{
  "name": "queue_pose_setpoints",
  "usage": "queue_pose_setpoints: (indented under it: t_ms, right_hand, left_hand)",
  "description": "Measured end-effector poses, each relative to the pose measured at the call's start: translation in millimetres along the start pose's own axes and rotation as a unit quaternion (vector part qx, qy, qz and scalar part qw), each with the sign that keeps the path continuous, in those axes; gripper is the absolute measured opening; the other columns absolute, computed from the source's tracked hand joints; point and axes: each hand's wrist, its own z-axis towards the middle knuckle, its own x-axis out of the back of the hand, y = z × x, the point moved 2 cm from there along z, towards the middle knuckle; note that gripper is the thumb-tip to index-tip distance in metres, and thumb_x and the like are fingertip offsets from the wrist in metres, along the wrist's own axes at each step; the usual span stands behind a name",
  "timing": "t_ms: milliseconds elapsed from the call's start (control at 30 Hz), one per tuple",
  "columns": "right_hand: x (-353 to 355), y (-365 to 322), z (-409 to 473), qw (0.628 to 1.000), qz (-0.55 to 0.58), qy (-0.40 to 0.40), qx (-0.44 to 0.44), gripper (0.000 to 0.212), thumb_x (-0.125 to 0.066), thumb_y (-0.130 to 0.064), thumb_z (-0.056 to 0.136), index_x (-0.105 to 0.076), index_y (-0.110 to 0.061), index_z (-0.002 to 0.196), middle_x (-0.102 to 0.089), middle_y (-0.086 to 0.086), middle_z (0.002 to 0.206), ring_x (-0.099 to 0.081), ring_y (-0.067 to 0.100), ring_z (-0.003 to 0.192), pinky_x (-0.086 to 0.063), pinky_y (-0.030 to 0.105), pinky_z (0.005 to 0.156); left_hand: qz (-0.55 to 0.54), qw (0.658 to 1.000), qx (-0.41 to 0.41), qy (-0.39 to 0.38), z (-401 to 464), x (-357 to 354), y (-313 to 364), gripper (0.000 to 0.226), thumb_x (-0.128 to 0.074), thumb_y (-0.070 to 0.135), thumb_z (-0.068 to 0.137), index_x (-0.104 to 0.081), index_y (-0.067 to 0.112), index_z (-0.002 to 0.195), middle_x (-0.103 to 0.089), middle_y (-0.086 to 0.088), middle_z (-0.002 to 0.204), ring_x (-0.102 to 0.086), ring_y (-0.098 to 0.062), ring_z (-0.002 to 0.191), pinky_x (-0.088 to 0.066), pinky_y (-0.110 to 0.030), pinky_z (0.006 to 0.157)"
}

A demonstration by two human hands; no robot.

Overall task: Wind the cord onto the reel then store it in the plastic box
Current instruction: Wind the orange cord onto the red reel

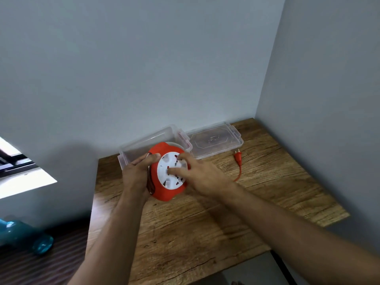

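Reel: we find one round reel (pixel 164 192), smooth orange plastic with a white disc face bearing socket openings; it is held above the table, just in front of the box, its face turned up and toward the camera.
Cord: we count one orange cord (pixel 239 174), thin and gently curved, trailing from behind the right hand across the table; its long axis runs away from us toward the back wall.
Plug: one orange two-pin plug (pixel 238 156) ends the cord, pins pointing at the wall, lying just in front of the lid.
Box: one clear plastic box (pixel 131 150), rectangular, open-topped, standing against the wall behind the reel.
Lid: one clear flat lid (pixel 216 141), lying on the table right of the box, beside it.
Table: one wooden table (pixel 195 229), brown, marked grain, set into the wall corner.
Left hand: we note the left hand (pixel 136 174) wrapped around the reel's left rim, fingers closed on it.
Right hand: the right hand (pixel 202 176) rests on the white face, fingers spread and pressing it.
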Motion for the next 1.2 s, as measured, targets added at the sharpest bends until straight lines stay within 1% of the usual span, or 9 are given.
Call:
queue_pose_setpoints:
  t_ms: [167,433,533,667,767,867,933,1033,1200]
  right_hand:
    - [-1.9,12.1,0.1,0.965,-0.149,-0.04,0.213,0.069,-0.071,-0.023,0.09,-0.03,-0.039,0.142,-0.035,0.021,0.14,-0.068,0.035,0.084,-0.053,0.035,0.048]
    - [-4.9,2.4,9.4,0.953,-0.203,-0.053,0.218,0.068,-0.074,-0.033,0.086,-0.039,-0.04,0.144,-0.052,0.023,0.128,-0.068,0.036,0.063,-0.056,0.042,0.043]
    - [-11.1,1.1,12.1,0.978,-0.158,-0.09,0.106,0.065,-0.056,-0.049,0.094,-0.022,-0.036,0.148,-0.058,0.021,0.123,-0.068,0.038,0.075,-0.054,0.037,0.054]
    - [-6.6,-10.3,10.3,0.986,0.019,-0.001,-0.165,0.067,-0.057,-0.063,0.083,-0.037,-0.028,0.137,-0.072,0.007,0.106,-0.069,0.032,0.091,-0.049,0.036,0.072]
    - [-12.6,-25.3,9.3,0.867,0.277,0.046,-0.413,0.067,-0.066,-0.059,0.078,-0.044,-0.023,0.13,-0.069,0.006,0.11,-0.069,0.029,0.091,-0.057,0.038,0.074]
    - [-19.0,-28.9,12.3,0.739,0.461,0.017,-0.491,0.061,-0.067,-0.054,0.085,-0.042,-0.018,0.127,-0.072,0.008,0.092,-0.07,0.022,0.052,-0.058,0.033,0.048]
    - [-13.1,-25.4,9.1,0.795,0.417,-0.019,-0.44,0.061,-0.063,-0.059,0.088,-0.044,-0.018,0.128,-0.074,0.007,0.09,-0.071,0.02,0.052,-0.059,0.034,0.051]
    - [-0.1,-6.5,-2.6,0.967,0.053,-0.019,-0.249,0.057,-0.05,-0.061,0.094,-0.049,-0.021,0.134,-0.069,0.005,0.121,-0.072,0.022,0.085,-0.058,0.034,0.07]
    - [-17.2,27.3,-16.3,0.977,-0.119,-0.097,0.151,0.064,-0.061,-0.041,0.096,-0.025,-0.039,0.148,-0.032,0.023,0.154,-0.069,0.035,0.087,-0.056,0.035,0.047]
  left_hand:
    - [0.068,0.99,0.07,-0.101,7.2,3.8,3.2,0.069,-0.095,0.03,0.053,-0.077,0.002,0.113,-0.075,-0.028,0.113,-0.073,-0.051,0.101,-0.053,-0.074,0.089]
    - [0.132,0.987,0.043,-0.085,4.5,-4.3,7.2,0.043,-0.089,0.024,0.065,-0.08,0.005,0.103,-0.08,-0.022,0.099,-0.077,-0.044,0.089,-0.062,-0.061,0.082]
    - [0.101,0.993,0.026,-0.047,0.3,-7.8,3.3,0.019,-0.082,0.008,0.076,-0.079,0.001,0.094,-0.079,-0.018,0.084,-0.075,-0.036,0.077,-0.065,-0.041,0.064]
    - [0.04,0.999,0.001,-0.032,-5.7,-14.9,-1.3,0.005,-0.078,0.001,0.081,-0.077,0.005,0.084,-0.076,-0.011,0.069,-0.071,-0.026,0.062,-0.062,-0.034,0.059]
    - [0.031,0.999,-0.029,-0.031,-9.6,-21.7,-5.6,0.021,-0.076,-0.002,0.081,-0.076,0.013,0.067,-0.072,-0.007,0.062,-0.067,-0.02,0.056,-0.06,-0.031,0.056]
    - [0.043,0.998,-0.033,-0.02,-10.3,-19.9,-11.0,0.019,-0.079,0.002,0.081,-0.081,0.019,0.072,-0.078,-0.003,0.067,-0.074,-0.019,0.059,-0.064,-0.032,0.054]
    - [0.035,0.999,-0.009,-0.013,-8.1,-12.8,-14.1,0.009,-0.081,0.007,0.08,-0.08,0.014,0.085,-0.081,-0.007,0.075,-0.077,-0.027,0.067,-0.064,-0.036,0.057]
    - [0.023,0.999,0.044,-0.012,-1.9,-3.7,-18.0,0.015,-0.081,0.011,0.078,-0.079,0.01,0.093,-0.081,-0.015,0.088,-0.077,-0.035,0.075,-0.064,-0.044,0.066]
    - [0.078,0.991,0.086,-0.059,9.4,2.1,-15.2,0.041,-0.086,0.022,0.071,-0.078,0.003,0.106,-0.078,-0.024,0.105,-0.075,-0.047,0.094,-0.06,-0.062,0.086]
